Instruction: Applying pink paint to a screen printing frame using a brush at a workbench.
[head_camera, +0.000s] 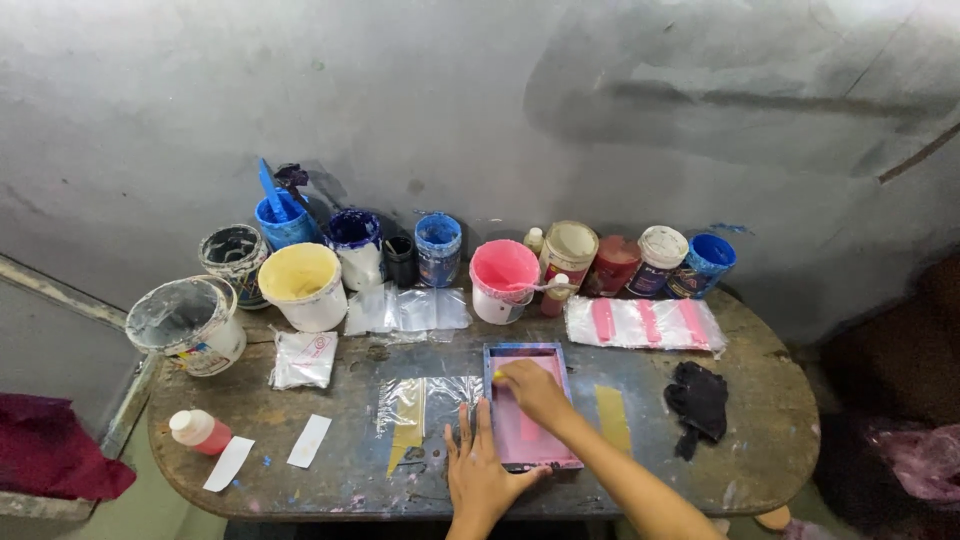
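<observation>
A small screen-printing frame (552, 368) with pink ink on its mesh lies flat on the worn wooden table (760, 440). My right hand (532, 388) rests on the mesh near the frame's far left corner, fingers curled over something small; what it grips I cannot tell. My left hand (478, 470) lies flat with fingers spread, pressing the table and the frame's near left corner. Clear plastic bags (430, 398) lie just left of the frame.
Paint tubs line the back: pink (503, 280), yellow (304, 285), several blue ones, and a white bucket (187, 323). Plastic bags with pink stripes (645, 323) lie at right, a black rag (697, 400) beside them. A red bottle (200, 431) and white slips lie at left.
</observation>
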